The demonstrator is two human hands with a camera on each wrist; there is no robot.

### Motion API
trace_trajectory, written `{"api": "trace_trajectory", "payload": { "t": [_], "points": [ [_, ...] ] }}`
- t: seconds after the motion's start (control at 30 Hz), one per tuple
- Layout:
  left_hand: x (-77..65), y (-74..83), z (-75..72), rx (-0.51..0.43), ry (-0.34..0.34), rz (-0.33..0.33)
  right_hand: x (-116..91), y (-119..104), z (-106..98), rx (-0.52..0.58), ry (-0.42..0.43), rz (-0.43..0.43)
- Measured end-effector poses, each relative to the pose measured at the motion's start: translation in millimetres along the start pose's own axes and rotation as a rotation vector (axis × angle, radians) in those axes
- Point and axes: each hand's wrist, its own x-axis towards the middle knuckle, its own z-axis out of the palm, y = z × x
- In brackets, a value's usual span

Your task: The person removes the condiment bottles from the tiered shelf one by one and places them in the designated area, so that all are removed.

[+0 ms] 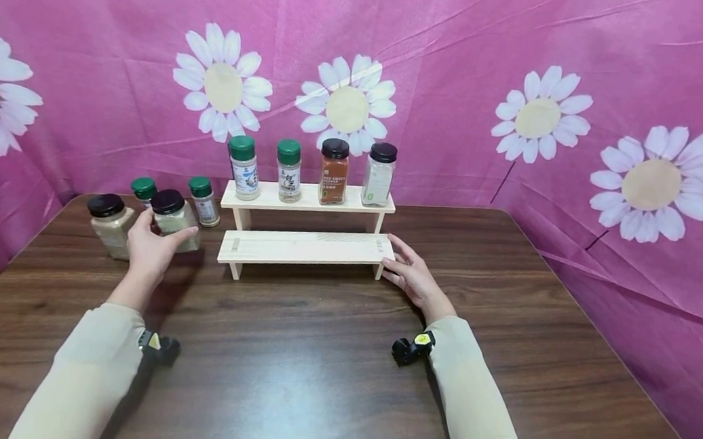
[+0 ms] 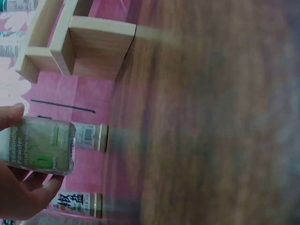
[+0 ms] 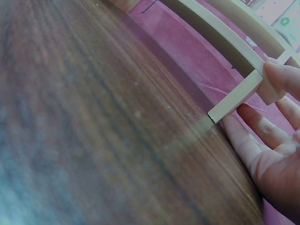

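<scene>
My left hand [image 1: 149, 246] grips a clear jar of seasoning powder [image 2: 47, 145] with a black lid, thumb on one side and fingers on the other. In the left wrist view its base stands clear of the table. My right hand [image 1: 411, 275] holds the right end of a two-step wooden rack [image 1: 306, 249], thumb at the front corner of the lower board. Fingers [image 3: 239, 136] lie beside the rack's leg in the right wrist view. On the upper step stand two green-capped shakers, a red sweet pepper jar [image 1: 333, 177] and a pale black-lidded jar [image 1: 379, 177].
Left of the rack, a second black-lidded jar [image 1: 112, 230] and two green-capped shakers, one of them a shaker [image 1: 207, 208] nearer the rack, stand on the brown wooden table [image 1: 291, 378]. A pink flowered cloth [image 1: 447, 70] hangs behind the table.
</scene>
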Motion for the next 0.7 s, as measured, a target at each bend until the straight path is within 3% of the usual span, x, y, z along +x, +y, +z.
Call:
{"api": "trace_trajectory", "payload": {
  "t": [0.27, 0.7],
  "points": [
    [10.4, -8.0, -1.1, 0.012, -0.094, -0.028, -1.2, 1.3, -1.1, -0.005, -0.014, 0.001],
    [18.4, -12.6, 3.0, 0.022, -0.138, -0.007, 0.2, 1.0, -1.6, -0.009, -0.026, -0.014]
  ]
}}
